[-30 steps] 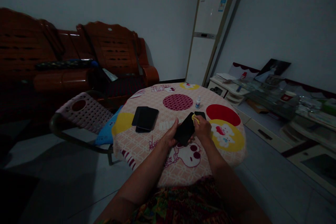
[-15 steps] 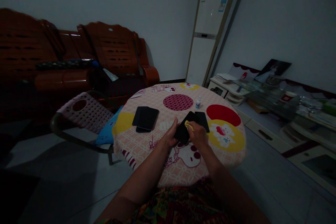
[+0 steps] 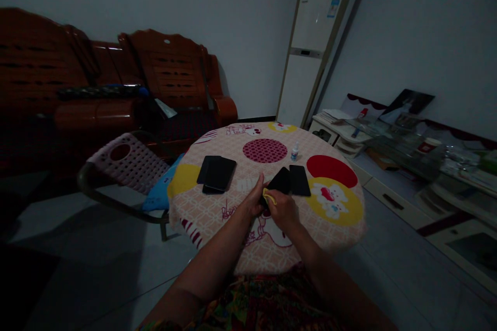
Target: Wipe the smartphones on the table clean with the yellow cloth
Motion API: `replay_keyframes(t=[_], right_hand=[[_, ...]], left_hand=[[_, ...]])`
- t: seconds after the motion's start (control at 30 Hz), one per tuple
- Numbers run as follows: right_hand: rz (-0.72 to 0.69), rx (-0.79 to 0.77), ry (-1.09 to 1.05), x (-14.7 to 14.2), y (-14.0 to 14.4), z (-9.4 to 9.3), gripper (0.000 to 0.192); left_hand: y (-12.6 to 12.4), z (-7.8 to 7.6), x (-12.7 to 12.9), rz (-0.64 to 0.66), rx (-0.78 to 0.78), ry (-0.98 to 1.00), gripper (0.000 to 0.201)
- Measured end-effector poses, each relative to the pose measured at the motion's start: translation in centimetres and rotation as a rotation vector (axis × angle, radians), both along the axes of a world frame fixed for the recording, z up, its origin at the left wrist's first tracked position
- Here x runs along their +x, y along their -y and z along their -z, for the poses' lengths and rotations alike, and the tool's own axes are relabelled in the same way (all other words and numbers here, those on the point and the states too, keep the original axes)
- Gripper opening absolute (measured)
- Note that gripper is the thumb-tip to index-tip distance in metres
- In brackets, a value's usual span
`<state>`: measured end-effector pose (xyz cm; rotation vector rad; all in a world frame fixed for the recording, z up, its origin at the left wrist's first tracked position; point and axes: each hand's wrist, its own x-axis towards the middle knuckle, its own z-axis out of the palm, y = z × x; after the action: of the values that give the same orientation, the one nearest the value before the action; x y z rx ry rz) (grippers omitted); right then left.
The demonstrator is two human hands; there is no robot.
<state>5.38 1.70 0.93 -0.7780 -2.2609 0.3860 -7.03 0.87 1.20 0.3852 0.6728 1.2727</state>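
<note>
My left hand (image 3: 255, 199) grips the near left edge of a dark, flat tablet-like device (image 3: 280, 180), its thumb pointing up. Pressed to the near part of that device is a small yellow cloth (image 3: 267, 195), pinched in the fingers of my right hand (image 3: 282, 212). Just right of it a second dark flat device (image 3: 300, 181) lies on the table. Further left rests a small overlapping pile of dark flat devices (image 3: 219, 175). A little white bottle with a blue label (image 3: 294, 152) stands upright beyond the hands.
The round table wears a patterned cloth (image 3: 233, 139). A woven chair (image 3: 132, 160) with a blue bag (image 3: 157, 191) is at its left, before a wooden sofa (image 3: 166, 72). A white cabinet with a glass top (image 3: 388, 139) runs along the right. A tall air conditioner (image 3: 306, 51) stands behind.
My right hand has slid the yellow cloth left and toward me, from the device's middle to its near end. The left hand keeps its grip. The view has shifted slightly.
</note>
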Motion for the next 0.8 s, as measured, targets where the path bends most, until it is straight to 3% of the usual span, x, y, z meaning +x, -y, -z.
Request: replay_keyframes(t=[0.13,0.37,0.6,0.8], right_hand=[[-0.052,0.007,0.027,0.9,0.9,0.6,0.025],[0.099,0.014,-0.009,2.8,-1.2,1.1,0.024],[0.28,-0.002,-0.141,2.8,-5.1,0.0,0.027],[0.393,0.01,-0.18,2.6,-7.2,-1.2,0.027]], left_hand=[[0.0,-0.3,0.1,-0.032,0.012,0.043,0.069],[-0.2,0.1,-0.2,-0.084,0.027,0.069,0.061],[0.3,-0.1,-0.2,0.109,0.075,0.012,0.07],[0.1,0.4,-0.2,0.157,0.101,-0.013,0.073]])
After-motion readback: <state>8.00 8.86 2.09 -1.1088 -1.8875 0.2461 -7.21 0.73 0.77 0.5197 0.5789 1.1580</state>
